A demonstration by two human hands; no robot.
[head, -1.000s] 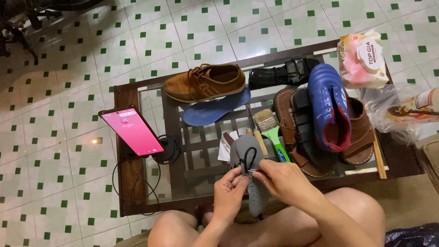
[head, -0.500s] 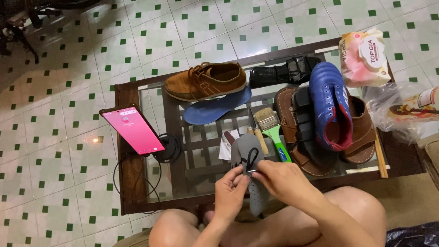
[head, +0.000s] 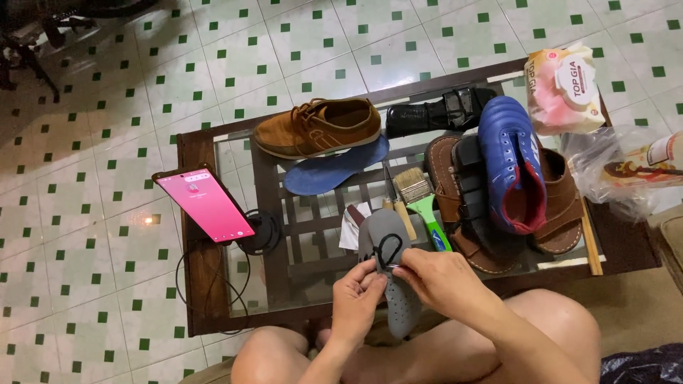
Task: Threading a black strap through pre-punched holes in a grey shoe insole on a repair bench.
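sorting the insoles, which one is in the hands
The grey insole, held by both hands over the table edge; the blue insole lies untouched beside the brown shoe.

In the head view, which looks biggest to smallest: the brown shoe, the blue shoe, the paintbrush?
1. Brown shoe and blue shoe: they look about alike, so no ranking between them.
2. Paintbrush: clearly smallest, narrow with a green handle.

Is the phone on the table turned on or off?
On. The phone leans tilted on a small black stand at the table's left side, and its screen glows bright pink.
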